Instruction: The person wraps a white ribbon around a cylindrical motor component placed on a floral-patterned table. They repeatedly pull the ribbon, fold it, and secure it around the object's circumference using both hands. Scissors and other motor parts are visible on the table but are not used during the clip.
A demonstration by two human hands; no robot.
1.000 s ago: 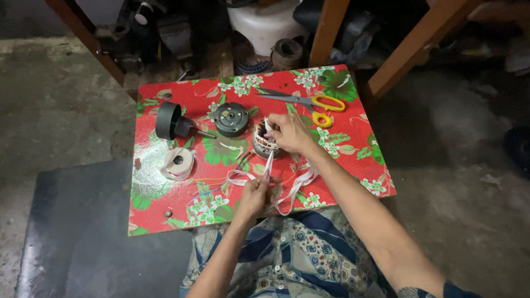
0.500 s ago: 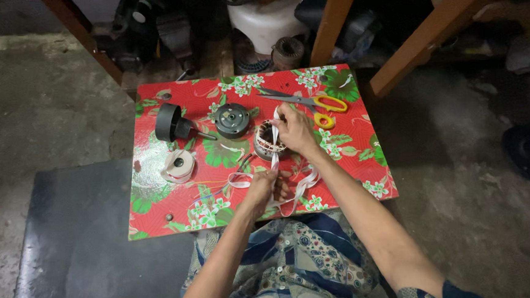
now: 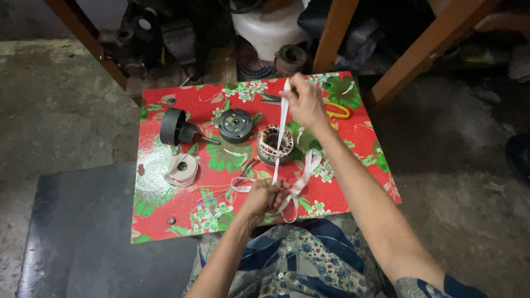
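Note:
A white tape strip [image 3: 282, 129] is stretched taut between my two hands above a red flowered mat [image 3: 353, 180]. My right hand [image 3: 304, 102] pinches its far end, raised near the mat's back edge. My left hand [image 3: 263, 198] grips the near end by the front edge, where loose loops of the same tape hang. Under the strip stands a round motor stator [image 3: 275, 144] with copper windings, touched by neither hand.
On the mat lie a black motor cover with shaft [image 3: 175, 128], a dark round motor housing [image 3: 235, 125], a white tape roll [image 3: 182, 170] and yellow-handled scissors [image 3: 335, 109]. Wooden legs [image 3: 343, 21] and clutter stand behind. A dark floor mat [image 3: 80, 240] lies to the left.
My right hand has lifted from the stator and moved back toward the mat's far edge, pulling the tape out straight. My left hand stayed near the front edge.

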